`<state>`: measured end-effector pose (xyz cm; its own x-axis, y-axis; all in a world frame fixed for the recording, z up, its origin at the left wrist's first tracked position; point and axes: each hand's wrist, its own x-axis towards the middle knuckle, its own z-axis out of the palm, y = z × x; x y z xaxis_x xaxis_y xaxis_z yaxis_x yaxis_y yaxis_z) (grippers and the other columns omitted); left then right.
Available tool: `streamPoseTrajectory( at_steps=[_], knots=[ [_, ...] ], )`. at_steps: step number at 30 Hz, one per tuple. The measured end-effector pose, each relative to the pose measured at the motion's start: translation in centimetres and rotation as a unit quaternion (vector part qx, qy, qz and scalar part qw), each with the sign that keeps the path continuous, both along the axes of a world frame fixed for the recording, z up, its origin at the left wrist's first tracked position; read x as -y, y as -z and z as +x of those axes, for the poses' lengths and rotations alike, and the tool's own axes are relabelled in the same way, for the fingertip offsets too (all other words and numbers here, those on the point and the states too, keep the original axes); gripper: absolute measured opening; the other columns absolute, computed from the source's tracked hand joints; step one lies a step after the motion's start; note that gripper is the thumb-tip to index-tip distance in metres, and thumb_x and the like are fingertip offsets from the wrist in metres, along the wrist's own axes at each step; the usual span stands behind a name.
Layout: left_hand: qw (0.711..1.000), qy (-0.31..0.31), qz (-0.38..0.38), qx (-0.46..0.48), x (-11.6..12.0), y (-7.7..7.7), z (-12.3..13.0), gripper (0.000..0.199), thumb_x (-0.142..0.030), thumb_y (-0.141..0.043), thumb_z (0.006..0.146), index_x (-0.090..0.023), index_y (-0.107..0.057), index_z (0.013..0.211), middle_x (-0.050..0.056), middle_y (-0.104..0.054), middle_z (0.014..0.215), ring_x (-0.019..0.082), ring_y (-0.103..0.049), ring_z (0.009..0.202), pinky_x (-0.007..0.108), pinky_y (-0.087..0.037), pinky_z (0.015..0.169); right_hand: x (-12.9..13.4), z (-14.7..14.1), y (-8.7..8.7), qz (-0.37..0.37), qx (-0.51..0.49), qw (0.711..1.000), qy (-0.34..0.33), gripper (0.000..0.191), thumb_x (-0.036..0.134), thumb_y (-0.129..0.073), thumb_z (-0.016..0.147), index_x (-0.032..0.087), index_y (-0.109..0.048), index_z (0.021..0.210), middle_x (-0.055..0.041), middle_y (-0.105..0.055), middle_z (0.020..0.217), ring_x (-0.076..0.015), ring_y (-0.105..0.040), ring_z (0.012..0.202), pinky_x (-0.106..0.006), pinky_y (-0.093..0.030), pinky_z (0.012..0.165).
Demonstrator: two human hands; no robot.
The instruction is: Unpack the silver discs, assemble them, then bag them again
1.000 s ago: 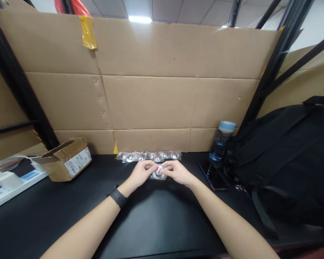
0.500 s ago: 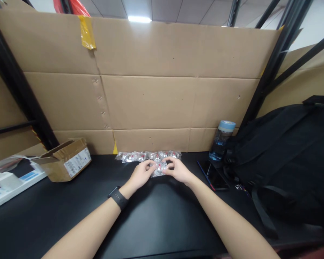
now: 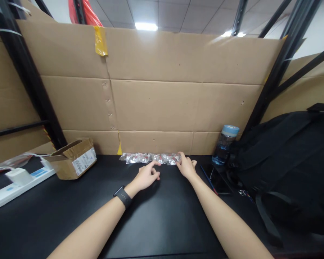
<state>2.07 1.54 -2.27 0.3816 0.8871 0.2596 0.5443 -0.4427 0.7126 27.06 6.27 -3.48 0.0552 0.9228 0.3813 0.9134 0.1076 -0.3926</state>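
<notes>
The packets [image 3: 144, 158] lie in a row between the box [image 3: 76, 161] and the bottle [image 3: 225, 145].

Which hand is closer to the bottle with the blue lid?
The right hand, at the right end of the shiny packets, left of the bottle. The left hand is farther left, in front of them.

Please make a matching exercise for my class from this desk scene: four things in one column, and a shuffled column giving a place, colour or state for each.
Things
1. Bottle
2. Cardboard box
3. Watch
4. Clear packets

Descriptions
A. Around the wrist of the left hand
B. In a row near the foot of the cardboard wall
C. Topped with a light blue lid
D. Bears a white label on its side

Right pairs: 1-C, 2-D, 3-A, 4-B
</notes>
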Motion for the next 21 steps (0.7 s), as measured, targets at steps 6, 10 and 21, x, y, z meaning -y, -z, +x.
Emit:
streamPoseTrajectory(
  at_steps=[6,10,21],
  knots=[
    [0.98,0.037,0.117,-0.157,0.4,0.5,-0.5,0.022,-0.029,-0.054,0.09,-0.027,-0.067,0.107,0.003,-0.071,0.107,0.023,-0.062,0.106,0.038,-0.039,0.098,0.7,1.0,-0.2,0.0,0.072,0.997,0.036,0.025,0.034,-0.057,0.092,0.022,-0.056,0.114,-0.01,-0.067,0.11,-0.0275,-0.06,0.102,-0.039,-0.034,0.085],
    [0.969,0.045,0.135,-0.2,0.4,1.3,-0.7,0.032,-0.036,-0.052,0.094,-0.026,-0.061,0.123,0.007,-0.059,0.131,0.026,-0.053,0.122,0.043,-0.038,0.104,1.7,1.4,-0.2,-0.046,0.111,0.993,0.016,0.03,0.035,-0.058,0.089,0.019,-0.058,0.115,-0.0128,-0.062,0.117,-0.0294,-0.058,0.108,-0.037,-0.039,0.083],
    [0.966,0.003,0.102,-0.239,0.7,1.7,-0.4,0.043,-0.046,-0.044,0.098,-0.028,-0.052,0.137,0.009,-0.047,0.149,0.03,-0.04,0.139,0.051,-0.034,0.11,4.8,-0.5,-1.6,-0.158,0.142,0.977,-0.024,0.038,0.036,-0.053,0.09,0.019,-0.064,0.123,-0.0149,-0.059,0.129,-0.0343,-0.056,0.117,-0.043,-0.046,0.087]
  ],
)
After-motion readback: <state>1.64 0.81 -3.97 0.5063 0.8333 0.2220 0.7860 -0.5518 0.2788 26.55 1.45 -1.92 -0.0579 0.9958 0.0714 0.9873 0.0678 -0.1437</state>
